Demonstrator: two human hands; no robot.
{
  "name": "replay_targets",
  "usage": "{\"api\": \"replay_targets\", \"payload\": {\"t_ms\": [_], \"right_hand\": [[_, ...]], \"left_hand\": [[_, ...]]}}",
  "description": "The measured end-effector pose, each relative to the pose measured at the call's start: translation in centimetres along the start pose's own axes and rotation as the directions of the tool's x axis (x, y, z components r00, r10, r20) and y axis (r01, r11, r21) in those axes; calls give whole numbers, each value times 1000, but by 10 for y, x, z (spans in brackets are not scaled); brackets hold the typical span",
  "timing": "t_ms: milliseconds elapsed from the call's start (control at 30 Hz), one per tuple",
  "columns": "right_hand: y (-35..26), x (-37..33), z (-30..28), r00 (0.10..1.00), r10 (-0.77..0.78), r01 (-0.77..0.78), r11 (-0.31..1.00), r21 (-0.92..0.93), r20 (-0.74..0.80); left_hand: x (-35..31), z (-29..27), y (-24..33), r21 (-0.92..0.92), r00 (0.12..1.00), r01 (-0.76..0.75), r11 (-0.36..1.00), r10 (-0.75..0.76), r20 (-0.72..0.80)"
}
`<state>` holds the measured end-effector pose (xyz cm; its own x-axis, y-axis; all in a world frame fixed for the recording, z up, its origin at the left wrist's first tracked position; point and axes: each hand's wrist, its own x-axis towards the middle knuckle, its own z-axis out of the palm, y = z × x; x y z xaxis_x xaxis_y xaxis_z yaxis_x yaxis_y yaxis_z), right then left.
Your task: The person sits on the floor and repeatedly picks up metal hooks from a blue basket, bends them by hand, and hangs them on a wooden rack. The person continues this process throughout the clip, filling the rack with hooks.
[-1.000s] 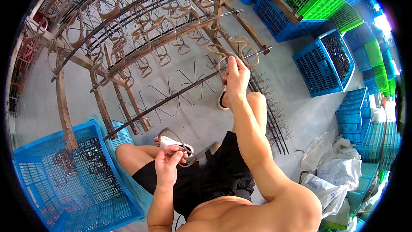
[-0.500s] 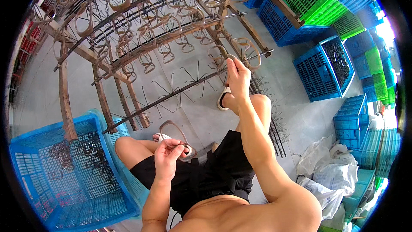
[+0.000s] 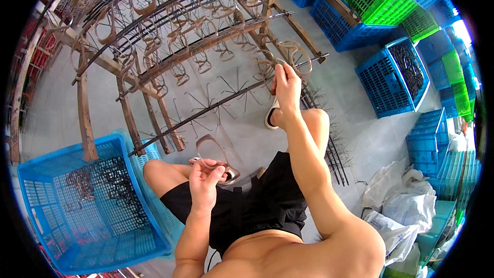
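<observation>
Hooked rod (image 3: 206,110) has turned near right hand (image 3: 288,88), open floor (image 3: 236,136) beneath.

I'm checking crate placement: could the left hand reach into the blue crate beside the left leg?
Probably yes: the blue crate is open-topped and near, though the left hand holds a brown loop.
</observation>
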<state>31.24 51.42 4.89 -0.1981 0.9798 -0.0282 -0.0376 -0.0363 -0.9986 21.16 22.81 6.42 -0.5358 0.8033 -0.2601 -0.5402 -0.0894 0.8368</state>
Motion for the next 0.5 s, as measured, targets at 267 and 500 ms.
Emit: {"api": "replay_targets", "payload": {"t_ms": [267,500], "right_hand": [[-23,-121,19,710,-491,675,678,-290,505],[-21,-127,40,975,-123,95,984,152,188]], "left_hand": [[12,9,5,-114,961,-219,969,194,-197],[8,26,1,138,984,-158,978,168,-64]]}}
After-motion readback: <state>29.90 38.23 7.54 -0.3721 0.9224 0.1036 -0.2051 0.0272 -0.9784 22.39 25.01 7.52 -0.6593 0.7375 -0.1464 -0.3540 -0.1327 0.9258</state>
